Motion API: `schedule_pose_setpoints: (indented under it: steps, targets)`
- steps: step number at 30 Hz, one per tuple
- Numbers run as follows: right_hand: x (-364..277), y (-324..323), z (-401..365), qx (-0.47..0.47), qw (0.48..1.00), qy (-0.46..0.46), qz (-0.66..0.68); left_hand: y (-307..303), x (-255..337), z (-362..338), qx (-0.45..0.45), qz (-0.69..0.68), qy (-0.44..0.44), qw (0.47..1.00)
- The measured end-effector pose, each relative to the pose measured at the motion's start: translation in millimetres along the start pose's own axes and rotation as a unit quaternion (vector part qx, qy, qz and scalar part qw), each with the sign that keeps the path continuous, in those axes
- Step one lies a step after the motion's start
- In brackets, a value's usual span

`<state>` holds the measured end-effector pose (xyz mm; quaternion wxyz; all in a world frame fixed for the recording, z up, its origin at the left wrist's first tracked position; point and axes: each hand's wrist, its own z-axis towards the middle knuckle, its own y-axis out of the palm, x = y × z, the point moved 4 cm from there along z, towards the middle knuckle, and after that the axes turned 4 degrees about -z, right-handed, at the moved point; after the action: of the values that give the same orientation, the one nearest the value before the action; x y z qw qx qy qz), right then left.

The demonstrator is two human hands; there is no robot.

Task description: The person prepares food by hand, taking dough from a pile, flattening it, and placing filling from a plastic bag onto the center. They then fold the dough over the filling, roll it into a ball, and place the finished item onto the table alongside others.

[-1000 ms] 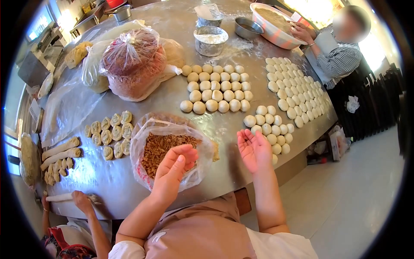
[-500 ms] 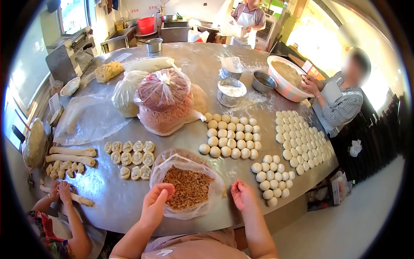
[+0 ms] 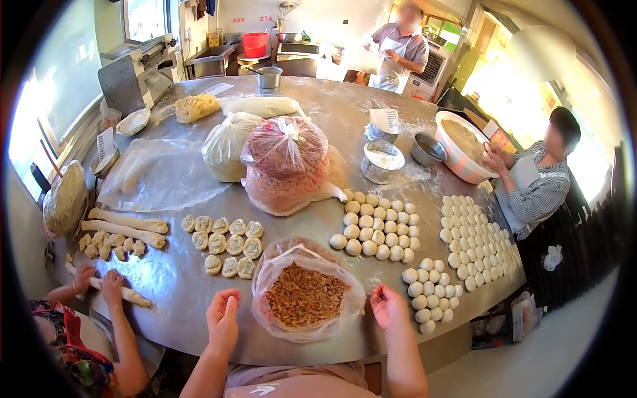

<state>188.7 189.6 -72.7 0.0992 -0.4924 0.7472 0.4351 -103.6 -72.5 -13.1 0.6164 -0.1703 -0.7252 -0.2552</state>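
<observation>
A clear plastic bag [image 3: 356,314] of crumbly brown filling [image 3: 306,295] stands open on the steel table's near side. Just left of it is my left hand [image 3: 223,320], empty, its fingers loosely bent and the thumb apart. My right hand [image 3: 389,307] hovers to the bag's right, empty too, with fingers slightly curled and apart. Neither hand touches the bag. Round white dough balls [image 3: 431,292] sit in a cluster beyond my right hand, and a larger group [image 3: 377,229] lies behind the bag. Folded dough pieces [image 3: 223,244] are at the back left of the bag.
Tied bags [image 3: 285,162] stand mid-table near a flour pot [image 3: 382,162]. A co-worker's hands [image 3: 111,285] touch a dough strip [image 3: 133,297] at left. Another person [image 3: 537,176] is beside a large basin [image 3: 461,149] at right; a third person [image 3: 398,50] stands at the back.
My left hand has moved left, away from the filling and off the bag. My right hand's fingers have loosened a little. The whole view has shifted, moving the table's contents rightward and down.
</observation>
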Motion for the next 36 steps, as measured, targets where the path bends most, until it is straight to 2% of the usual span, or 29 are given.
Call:
schedule_pose_setpoints:
  steps: [4, 8, 10, 13, 19, 28, 35, 36]
  targets:
    - [-14, 22, 0, -0.03, 0.999, -0.011, -0.024, -16, -19, 10, 0.035, 0.032, 0.015, 0.999]
    - [-28, 54, 1, -0.045, 0.996, -0.024, -0.073, -33, -31, 18, 0.1, 0.17, 0.073, 0.978]
    - [-35, 70, 6, -0.064, 0.993, -0.022, -0.097, -34, -22, 20, 0.112, 0.232, 0.127, 0.958]
    - [-41, 97, 10, -0.096, 0.986, -0.009, -0.135, -42, -28, 20, 0.116, 0.369, 0.203, 0.899]
    - [-41, 146, 19, -0.158, 0.964, 0.016, -0.212, -28, -31, 23, 0.094, 0.465, 0.209, 0.855]
    - [-46, 178, 64, -0.19, 0.88, 0.119, -0.418, -22, -26, 29, 0.068, 0.499, 0.177, 0.846]
    - [-55, 209, 106, -0.186, 0.893, 0.089, -0.399, -20, -25, 34, 0.055, 0.518, 0.152, 0.84]
    - [-53, 211, 109, -0.211, 0.872, 0.117, -0.425, -20, -25, 34, 0.052, 0.52, 0.151, 0.839]
